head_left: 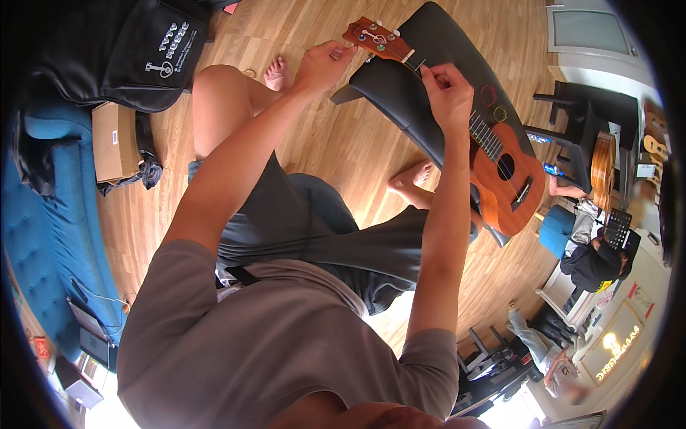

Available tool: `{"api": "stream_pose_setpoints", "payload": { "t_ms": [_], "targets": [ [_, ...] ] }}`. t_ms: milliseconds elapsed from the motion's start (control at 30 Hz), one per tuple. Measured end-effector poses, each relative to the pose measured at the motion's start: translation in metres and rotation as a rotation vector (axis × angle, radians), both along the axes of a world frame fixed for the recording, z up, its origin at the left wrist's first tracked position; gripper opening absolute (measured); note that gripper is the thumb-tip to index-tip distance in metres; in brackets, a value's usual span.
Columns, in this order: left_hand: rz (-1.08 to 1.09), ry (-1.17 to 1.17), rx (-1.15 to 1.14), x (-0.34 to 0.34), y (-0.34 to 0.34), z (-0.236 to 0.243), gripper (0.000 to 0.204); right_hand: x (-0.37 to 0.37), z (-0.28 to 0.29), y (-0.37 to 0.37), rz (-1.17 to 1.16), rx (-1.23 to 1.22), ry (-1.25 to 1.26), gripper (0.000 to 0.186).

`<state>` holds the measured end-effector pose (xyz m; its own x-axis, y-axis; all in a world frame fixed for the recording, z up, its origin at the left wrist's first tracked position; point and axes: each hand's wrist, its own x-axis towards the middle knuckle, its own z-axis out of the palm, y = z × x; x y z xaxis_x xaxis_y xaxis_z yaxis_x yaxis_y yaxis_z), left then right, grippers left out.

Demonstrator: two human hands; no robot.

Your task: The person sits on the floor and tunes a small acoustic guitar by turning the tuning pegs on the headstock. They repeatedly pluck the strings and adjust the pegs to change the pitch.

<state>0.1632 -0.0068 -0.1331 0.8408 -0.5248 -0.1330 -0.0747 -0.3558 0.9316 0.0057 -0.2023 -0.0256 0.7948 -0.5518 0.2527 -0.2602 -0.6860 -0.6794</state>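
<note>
A brown wooden ukulele (525, 179) lies on a long black padded bench (457, 43), its headstock (382, 41) pointing up and left. Beside the headstock's near edge, my left hand (325, 66) has its fingers closed; what they grip, if anything, is too small to make out. My right hand (449, 96) is pinched over the upper neck, hiding part of the fretboard (486, 136). Any string between its fingers cannot be made out. A red coil (487, 96) and a yellow-green coil (500, 114) rest on the bench beside the neck.
A black bag (136, 57), a cardboard box (114, 143) and a blue tufted sofa (64, 222) stand at the left. To the right are dark stands (586, 136), another guitar-like instrument (602, 171), a seated person (597, 261) and, lower down, another person (543, 350).
</note>
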Motion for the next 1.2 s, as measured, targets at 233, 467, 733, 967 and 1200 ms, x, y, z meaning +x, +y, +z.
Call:
{"api": "stream_pose_setpoints", "payload": {
  "t_ms": [233,467,733,967,1200],
  "targets": [
    [-0.024,0.205,-0.093,0.000,-0.002,0.004,0.047,-0.004,-0.001,-0.004,0.066,-0.033,-0.089,0.015],
    [-0.012,0.700,-0.319,0.009,-0.001,-0.006,0.039,-0.006,-0.001,-0.008,0.059,0.043,-0.035,0.016],
    [-0.004,-0.335,-0.014,-0.006,0.002,0.016,0.030,-0.009,-0.001,-0.008,0.059,0.041,-0.022,0.018],
    [0.008,0.436,-0.187,0.006,-0.003,-0.002,0.034,-0.010,-0.003,-0.010,0.095,-0.024,-0.088,0.017],
    [0.007,0.180,-0.218,-0.002,-0.001,0.004,0.031,-0.011,0.001,-0.009,0.064,0.033,-0.062,0.017]
  ]
}}
